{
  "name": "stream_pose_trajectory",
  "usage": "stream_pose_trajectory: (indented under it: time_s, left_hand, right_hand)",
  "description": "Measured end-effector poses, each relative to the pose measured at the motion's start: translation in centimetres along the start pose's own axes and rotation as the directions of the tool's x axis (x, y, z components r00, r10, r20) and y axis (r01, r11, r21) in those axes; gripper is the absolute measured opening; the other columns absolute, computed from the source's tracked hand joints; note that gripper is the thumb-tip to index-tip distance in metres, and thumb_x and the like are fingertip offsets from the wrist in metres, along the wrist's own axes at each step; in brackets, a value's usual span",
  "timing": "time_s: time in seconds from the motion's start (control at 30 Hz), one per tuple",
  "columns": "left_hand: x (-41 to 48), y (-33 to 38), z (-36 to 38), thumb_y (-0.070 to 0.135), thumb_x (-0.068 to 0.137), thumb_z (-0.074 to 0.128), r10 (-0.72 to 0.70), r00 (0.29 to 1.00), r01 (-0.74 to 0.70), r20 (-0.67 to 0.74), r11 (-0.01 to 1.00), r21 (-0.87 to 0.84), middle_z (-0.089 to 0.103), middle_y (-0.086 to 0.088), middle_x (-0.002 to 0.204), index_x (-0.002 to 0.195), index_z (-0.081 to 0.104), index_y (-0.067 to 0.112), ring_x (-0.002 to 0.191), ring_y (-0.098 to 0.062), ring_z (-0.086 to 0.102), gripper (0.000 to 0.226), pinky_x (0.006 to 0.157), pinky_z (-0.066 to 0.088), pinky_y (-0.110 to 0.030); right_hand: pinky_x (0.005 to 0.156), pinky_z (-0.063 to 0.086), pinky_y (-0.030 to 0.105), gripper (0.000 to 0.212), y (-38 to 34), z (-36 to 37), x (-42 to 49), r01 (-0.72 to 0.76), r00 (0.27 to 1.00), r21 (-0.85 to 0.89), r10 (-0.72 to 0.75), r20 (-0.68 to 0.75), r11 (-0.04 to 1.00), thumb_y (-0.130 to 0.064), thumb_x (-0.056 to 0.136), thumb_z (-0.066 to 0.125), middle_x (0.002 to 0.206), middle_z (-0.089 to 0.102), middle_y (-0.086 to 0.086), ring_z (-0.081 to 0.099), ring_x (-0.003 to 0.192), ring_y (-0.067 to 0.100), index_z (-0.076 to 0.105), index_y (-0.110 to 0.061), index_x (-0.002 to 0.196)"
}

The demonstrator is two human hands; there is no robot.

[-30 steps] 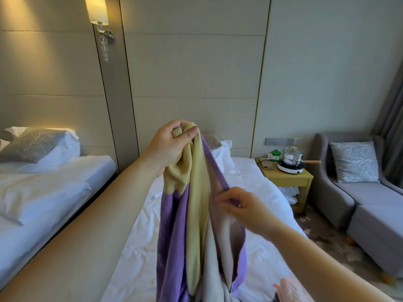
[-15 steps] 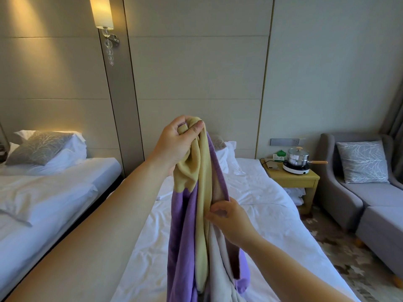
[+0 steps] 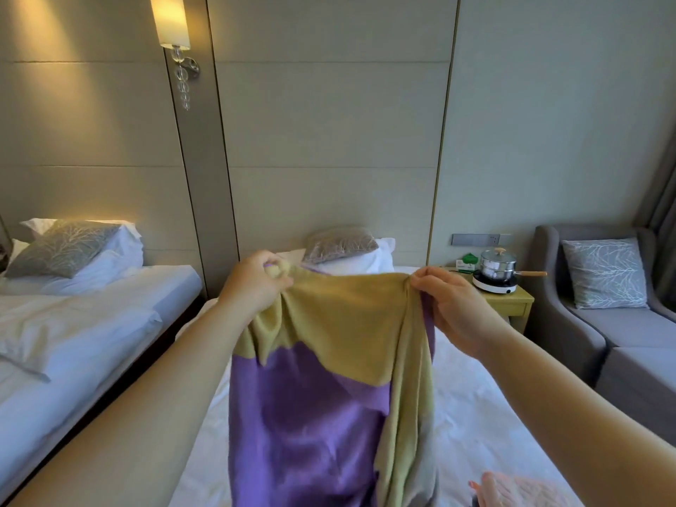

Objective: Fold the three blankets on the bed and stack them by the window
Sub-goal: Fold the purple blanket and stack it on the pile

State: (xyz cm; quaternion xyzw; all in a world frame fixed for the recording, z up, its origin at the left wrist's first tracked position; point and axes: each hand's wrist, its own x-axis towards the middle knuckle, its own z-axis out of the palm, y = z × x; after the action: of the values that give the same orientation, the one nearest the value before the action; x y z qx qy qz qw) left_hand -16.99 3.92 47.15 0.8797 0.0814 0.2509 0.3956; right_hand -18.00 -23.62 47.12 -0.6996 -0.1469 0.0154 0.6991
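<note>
I hold a yellow and purple blanket (image 3: 314, 389) up over the near bed (image 3: 472, 408). My left hand (image 3: 256, 283) pinches its top left corner and my right hand (image 3: 450, 305) grips its top right corner. The top edge is stretched between them, and the rest hangs down out of the frame, with a pale grey layer along its right side. A pink blanket (image 3: 519, 490) lies on the bed at the bottom right, only partly in view. Any third blanket is hidden.
A second white bed (image 3: 73, 323) stands to the left across a narrow gap. A wooden nightstand (image 3: 512, 301) with a pot on a small cooker (image 3: 497, 268) stands right of the near bed. A grey sofa (image 3: 629, 334) with a cushion and a curtain (image 3: 662, 199) fill the far right.
My hands have moved apart and lower. The bunched blanket has been spread out between them. My right hand went from its middle to the top right corner.
</note>
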Motion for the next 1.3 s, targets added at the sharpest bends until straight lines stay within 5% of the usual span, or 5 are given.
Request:
stream_pose_trajectory:
  time_s: [0.27,0.43,0.6,0.87,1.3]
  left_hand:
    - [-5.2,4.5,3.7,0.073,0.072,0.059,0.274,0.599,-0.079,0.752,0.955,-0.285,0.064,0.011,0.103,0.109,0.065,0.027,0.093,-0.004,0.060,0.060,0.087,0.045,-0.023]
    - [-4.7,5.2,4.4,0.043,0.084,0.068,0.273,0.702,-0.140,0.658,0.959,-0.248,0.063,-0.003,0.079,0.091,0.070,0.016,0.073,-0.012,0.052,0.028,0.074,0.044,-0.032]
    - [-4.2,7.3,4.3,0.023,0.086,0.066,0.400,0.798,-0.323,0.450,0.916,-0.239,0.054,0.026,0.049,0.083,0.071,0.020,0.046,0.009,0.048,0.006,0.046,0.031,-0.003]
    - [-2.5,8.1,4.2,0.022,0.084,0.068,0.373,0.924,-0.336,0.084,0.897,-0.288,0.063,0.020,0.062,0.072,0.067,0.034,0.061,0.009,0.055,0.017,0.063,0.042,-0.016]
    - [-1.1,7.4,3.0,0.023,0.084,0.067,0.267,0.960,-0.280,-0.083,0.910,-0.305,0.059,0.018,0.056,0.076,0.068,0.026,0.060,0.001,0.054,0.008,0.060,0.040,-0.015]
  right_hand:
    - [0.065,0.044,0.024,0.015,-0.9,1.1,-0.9,0.019,0.930,-0.183,0.050,0.363,0.983,-0.007,0.091,0.048,0.065,0.060,0.003,0.056,0.058,0.012,0.058,-0.009,0.080]
    - [0.076,0.041,0.031,0.009,0.6,-0.7,-1.7,0.078,0.949,-0.221,-0.005,0.314,0.972,-0.013,0.091,0.060,0.076,0.057,0.007,0.051,0.075,0.019,0.062,-0.013,0.082]
    - [0.081,0.047,0.036,0.015,3.5,-0.9,-2.9,0.129,0.986,-0.269,-0.096,0.135,0.954,0.001,0.084,0.065,0.087,0.065,0.026,0.056,0.077,0.024,0.067,-0.014,0.084]
    - [0.068,0.040,0.006,0.034,6.1,0.5,-3.8,0.324,0.910,-0.569,-0.414,-0.032,0.756,0.000,0.075,0.068,0.085,0.057,-0.006,0.056,0.078,0.002,0.068,-0.034,0.074]
    - [0.065,0.041,0.017,0.017,8.9,2.5,-1.5,0.091,0.992,-0.691,-0.128,-0.003,0.717,-0.024,0.084,0.069,0.085,0.050,-0.002,0.051,0.074,0.015,0.061,-0.013,0.074]
